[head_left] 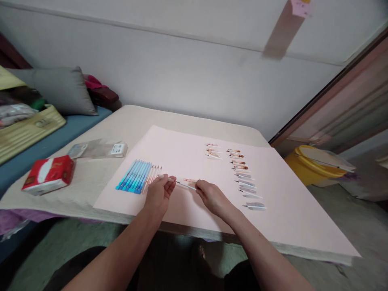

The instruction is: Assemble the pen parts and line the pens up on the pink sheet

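Note:
My left hand (160,189) is closed in a pinch on a slim, pale pen part that pokes out above the fingers. My right hand (211,196) grips one end of a thin white pen refill (186,185). The refill spans the gap between both hands, its dark end at my left fingertips; whether it is inside the pale part I cannot tell. Just behind it on the sheet lies a pinkish-brown pen part (190,180). Close to my left hand are a row of blue pens (135,174) and several pale pens with pinkish-brown markings (154,173).
Small sets of pen parts with dark-tipped white refills lie right on the pink sheet (291,210): grey ones (256,206), brown-ended ones (241,167) and pale ones (214,152). A red tissue pack (48,173) and clear plastic packaging (97,148) lie left. A yellow bucket (309,163) stands right.

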Motion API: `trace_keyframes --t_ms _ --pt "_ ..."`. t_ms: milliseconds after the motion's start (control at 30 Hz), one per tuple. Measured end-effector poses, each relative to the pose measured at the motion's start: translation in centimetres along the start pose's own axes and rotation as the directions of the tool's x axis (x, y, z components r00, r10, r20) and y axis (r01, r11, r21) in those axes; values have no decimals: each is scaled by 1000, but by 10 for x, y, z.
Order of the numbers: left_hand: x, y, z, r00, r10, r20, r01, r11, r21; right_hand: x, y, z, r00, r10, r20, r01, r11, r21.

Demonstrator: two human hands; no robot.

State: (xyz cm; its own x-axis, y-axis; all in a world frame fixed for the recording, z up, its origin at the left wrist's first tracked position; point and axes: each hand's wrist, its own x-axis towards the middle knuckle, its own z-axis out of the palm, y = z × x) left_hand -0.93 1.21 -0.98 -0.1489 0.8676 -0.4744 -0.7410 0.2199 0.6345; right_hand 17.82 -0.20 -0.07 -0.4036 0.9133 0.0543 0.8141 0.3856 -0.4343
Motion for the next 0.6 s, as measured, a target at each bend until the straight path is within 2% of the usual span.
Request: trace_keyframes --t_ms 200,367,500,600 --pt "-5 -7 -1 997 7 71 -12 997 73 0 -6 5 1000 -11 12 11 1000 -12" --pt "-4 -8 -1 996 32 82 -40 995 94 0 -12 8 1000 -2 -18 2 1000 -7" --pt "-6 -10 0 995 34 90 -45 992 115 1 -16 7 999 -9 -38 11 999 51" --pt "-12 -19 1 990 0 144 -21 990 142 2 -20 12 998 3 -55 4 992 126"
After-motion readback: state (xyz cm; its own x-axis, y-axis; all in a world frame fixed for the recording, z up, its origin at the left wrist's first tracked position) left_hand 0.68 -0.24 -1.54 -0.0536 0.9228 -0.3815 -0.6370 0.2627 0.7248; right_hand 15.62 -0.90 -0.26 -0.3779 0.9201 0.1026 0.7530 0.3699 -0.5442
